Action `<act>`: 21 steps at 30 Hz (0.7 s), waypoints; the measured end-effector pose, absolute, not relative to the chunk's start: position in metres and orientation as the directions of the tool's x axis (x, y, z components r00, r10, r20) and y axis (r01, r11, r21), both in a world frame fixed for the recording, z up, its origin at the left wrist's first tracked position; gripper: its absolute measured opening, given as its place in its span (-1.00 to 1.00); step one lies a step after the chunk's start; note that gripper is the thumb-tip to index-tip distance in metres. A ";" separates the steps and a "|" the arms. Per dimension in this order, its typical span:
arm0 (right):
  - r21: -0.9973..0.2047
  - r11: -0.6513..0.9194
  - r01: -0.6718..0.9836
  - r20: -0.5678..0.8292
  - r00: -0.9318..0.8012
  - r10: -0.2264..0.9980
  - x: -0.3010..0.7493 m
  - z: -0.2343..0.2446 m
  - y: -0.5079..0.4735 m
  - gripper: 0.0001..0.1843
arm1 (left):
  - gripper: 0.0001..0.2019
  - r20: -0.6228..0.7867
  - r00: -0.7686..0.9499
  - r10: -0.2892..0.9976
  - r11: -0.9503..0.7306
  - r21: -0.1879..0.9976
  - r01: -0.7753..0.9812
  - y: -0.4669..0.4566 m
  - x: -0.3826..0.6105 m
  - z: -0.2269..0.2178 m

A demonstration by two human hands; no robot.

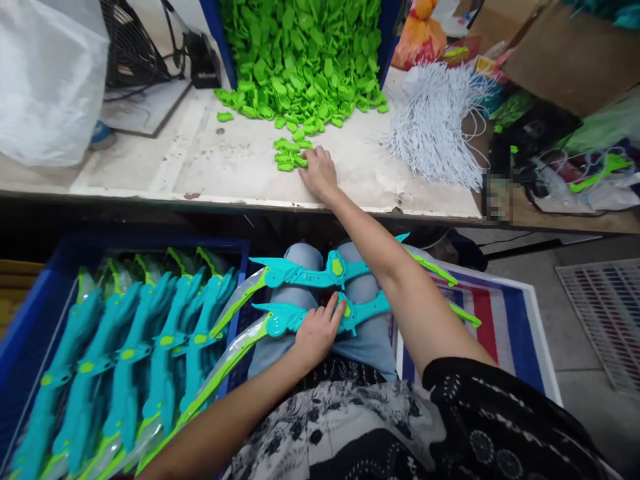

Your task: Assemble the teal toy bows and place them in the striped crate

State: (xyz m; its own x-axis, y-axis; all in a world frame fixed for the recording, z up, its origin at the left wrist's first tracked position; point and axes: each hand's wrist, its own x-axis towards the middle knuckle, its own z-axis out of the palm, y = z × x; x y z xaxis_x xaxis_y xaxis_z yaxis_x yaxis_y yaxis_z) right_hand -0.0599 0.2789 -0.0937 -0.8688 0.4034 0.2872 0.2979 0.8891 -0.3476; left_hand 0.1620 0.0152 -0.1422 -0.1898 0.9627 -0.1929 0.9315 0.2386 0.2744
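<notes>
Two turquoise toy bows with lime-green limbs lie across my lap, a farther bow [305, 277] and a nearer bow [365, 309]. My left hand [317, 333] rests on the nearer bow, fingers stretched towards the small green piece at its middle. The farther bow has a similar green piece [337, 267] on its centre. On the bench, my right hand [319, 172] has its fingers bent at a little cluster of green plastic pieces [287, 160]. Its fingertips close on one piece at the cluster's right edge, partly hidden by the hand.
A blue bin [214, 33] spills a heap of green pieces [310, 80] onto the bench [200, 153]. White cords [435, 127] lie to the right. At lower left, a blue crate [30, 373] holds several bows. A striped board [520, 333] is by my right side; a fan [133, 47] stands back left.
</notes>
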 end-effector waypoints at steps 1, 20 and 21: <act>-0.354 0.879 0.319 0.273 -0.864 0.423 -0.066 -0.094 0.279 -0.78 | -0.46 -0.219 -0.171 0.961 0.233 0.302 0.924 0.017 0.157 -0.137; -0.206 0.877 0.435 0.150 -0.871 0.467 0.071 -0.047 0.318 -0.73 | -0.58 -0.573 0.331 0.750 0.628 0.774 -0.082 0.046 0.103 -0.154; -0.204 0.915 0.349 0.153 -0.911 0.382 0.070 -0.049 0.323 -0.73 | -0.57 -0.577 0.342 0.741 0.640 0.761 -0.103 0.046 0.103 -0.154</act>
